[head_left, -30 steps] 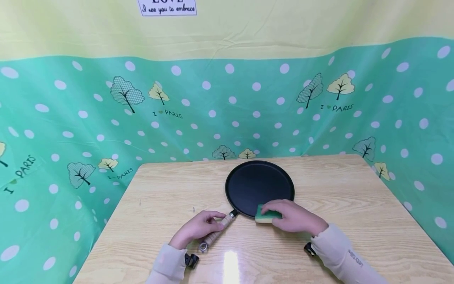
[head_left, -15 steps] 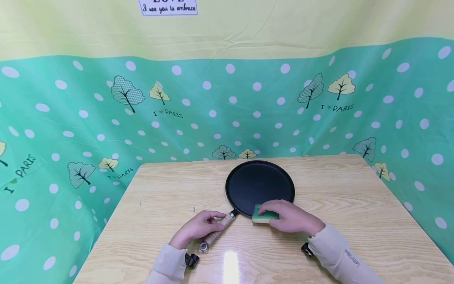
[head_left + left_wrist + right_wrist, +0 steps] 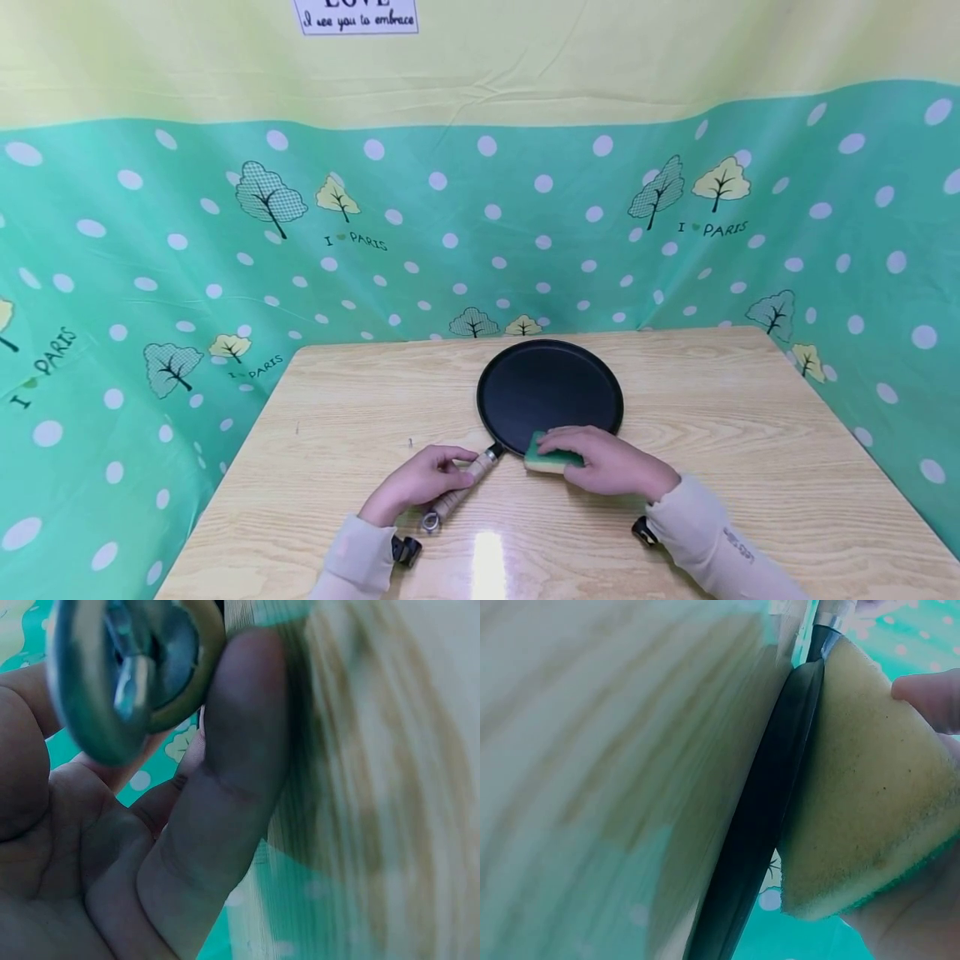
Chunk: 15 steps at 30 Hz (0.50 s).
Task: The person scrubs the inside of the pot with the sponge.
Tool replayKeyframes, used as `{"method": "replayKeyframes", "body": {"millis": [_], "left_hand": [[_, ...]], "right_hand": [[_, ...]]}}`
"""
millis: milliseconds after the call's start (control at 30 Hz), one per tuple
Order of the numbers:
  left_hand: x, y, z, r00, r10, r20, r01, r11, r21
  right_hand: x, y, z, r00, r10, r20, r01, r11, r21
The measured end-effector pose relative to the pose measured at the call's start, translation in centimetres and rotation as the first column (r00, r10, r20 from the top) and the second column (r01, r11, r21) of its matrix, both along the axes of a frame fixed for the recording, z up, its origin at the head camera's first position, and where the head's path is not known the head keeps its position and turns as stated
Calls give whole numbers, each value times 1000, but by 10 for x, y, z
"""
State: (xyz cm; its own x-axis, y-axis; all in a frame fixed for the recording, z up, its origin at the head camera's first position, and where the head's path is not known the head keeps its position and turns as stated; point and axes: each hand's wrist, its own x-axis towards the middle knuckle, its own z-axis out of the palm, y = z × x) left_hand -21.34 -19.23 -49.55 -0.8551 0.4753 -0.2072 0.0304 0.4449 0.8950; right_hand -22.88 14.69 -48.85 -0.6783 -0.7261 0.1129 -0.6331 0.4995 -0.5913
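On the wood-grain table (image 3: 712,417), near its middle as the head camera gives it to me, a round black pan (image 3: 551,392) lies face up, its tan handle (image 3: 450,502) slanting nearward and to the left. My left hand (image 3: 426,479) grips that handle between thumb and fingers; through the left wrist camera I get a metal ring (image 3: 75,705) at the handle's end, large and close, a fingertip (image 3: 251,675) just beside it. My right hand (image 3: 611,460) pinches a sponge (image 3: 551,460), green on top and yellow below, at the pan's near rim, just right of where the handle joins. The right wrist camera shows me the yellow side toward the rim, part of it jutting past the edge. My two hands are apart from each other. Behind the table I see a green polka-dot cloth (image 3: 540,217) printed with trees, and a black device (image 3: 406,550) sits at each wrist
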Motion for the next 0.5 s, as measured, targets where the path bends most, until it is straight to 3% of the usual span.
{"method": "replayKeyframes", "body": {"millis": [500], "left_hand": [[-1, 0, -1, 1000, 4, 6, -4, 1000, -6]], "right_hand": [[-1, -3, -1, 1000, -7, 5, 7, 1000, 4]]}}
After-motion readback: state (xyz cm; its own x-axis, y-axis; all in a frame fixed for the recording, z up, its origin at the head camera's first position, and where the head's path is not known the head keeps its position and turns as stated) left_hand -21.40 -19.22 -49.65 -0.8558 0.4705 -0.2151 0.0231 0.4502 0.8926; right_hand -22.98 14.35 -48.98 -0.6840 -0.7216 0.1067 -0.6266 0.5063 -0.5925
